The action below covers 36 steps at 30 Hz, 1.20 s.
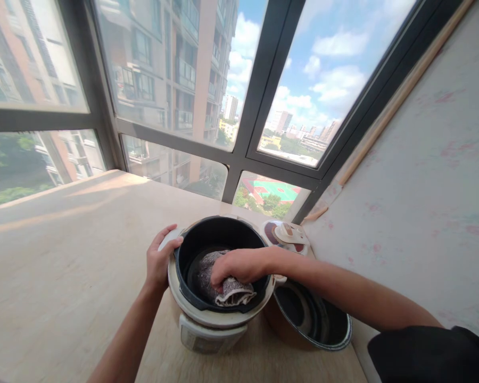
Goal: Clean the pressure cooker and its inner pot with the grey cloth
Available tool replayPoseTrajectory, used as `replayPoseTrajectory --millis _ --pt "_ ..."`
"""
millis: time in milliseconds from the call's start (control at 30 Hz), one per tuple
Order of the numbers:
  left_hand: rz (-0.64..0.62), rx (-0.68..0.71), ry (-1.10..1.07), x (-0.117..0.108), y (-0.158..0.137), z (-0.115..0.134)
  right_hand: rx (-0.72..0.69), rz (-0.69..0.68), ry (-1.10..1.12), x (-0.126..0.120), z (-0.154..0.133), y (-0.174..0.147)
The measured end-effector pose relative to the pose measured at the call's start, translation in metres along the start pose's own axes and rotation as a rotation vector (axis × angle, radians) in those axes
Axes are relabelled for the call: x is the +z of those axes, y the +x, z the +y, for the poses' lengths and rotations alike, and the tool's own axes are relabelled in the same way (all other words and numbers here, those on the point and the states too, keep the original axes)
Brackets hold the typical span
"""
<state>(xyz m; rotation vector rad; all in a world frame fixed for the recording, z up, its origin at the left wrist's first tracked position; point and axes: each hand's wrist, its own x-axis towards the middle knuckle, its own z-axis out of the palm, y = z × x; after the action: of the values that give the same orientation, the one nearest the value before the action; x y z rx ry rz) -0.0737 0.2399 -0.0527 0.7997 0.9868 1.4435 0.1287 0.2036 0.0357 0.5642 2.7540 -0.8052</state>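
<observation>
A white electric pressure cooker point(211, 334) stands on the ledge with its dark inside point(219, 231) exposed. My left hand point(159, 260) grips the cooker's left side, thumb at the rim and fingers around the pale side handle. Reaching in from the right, my right hand point(239, 266) is closed on a greyish-brown cloth point(236, 294) with a white edge. The cloth is bunched up inside the cooker, and the fingertips are partly hidden in its folds. Part of the cooker's right rim lies behind my right forearm.
A metal inner pot point(339, 340) with a dark inside leans beside the cooker on the right. Behind it lies the cooker's lid point(289, 236), near the flowered wall point(431, 213). Framed windows point(243, 138) close off the back of the pale ledge point(64, 276).
</observation>
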Motion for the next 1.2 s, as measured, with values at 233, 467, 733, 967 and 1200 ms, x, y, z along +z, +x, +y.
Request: replayPoseTrajectory --millis 233,467,733,967,1200 --pt "0.015 0.007 0.023 -0.001 0.000 0.002 0.315 -0.055 -0.408 -0.020 0.014 -0.041" --pt "0.017 0.012 0.028 0.001 -0.002 0.003 0.279 0.190 -0.545 -0.034 0.048 -0.061" --pt "0.018 0.006 0.025 0.002 -0.002 0.003 0.396 0.460 -0.366 -0.028 0.074 -0.044" --pt "0.030 -0.009 0.028 0.004 -0.005 0.006 0.503 0.704 -0.253 -0.018 0.063 -0.014" --pt "0.027 -0.013 0.029 0.005 -0.006 0.007 0.441 0.849 -0.085 -0.013 0.039 0.026"
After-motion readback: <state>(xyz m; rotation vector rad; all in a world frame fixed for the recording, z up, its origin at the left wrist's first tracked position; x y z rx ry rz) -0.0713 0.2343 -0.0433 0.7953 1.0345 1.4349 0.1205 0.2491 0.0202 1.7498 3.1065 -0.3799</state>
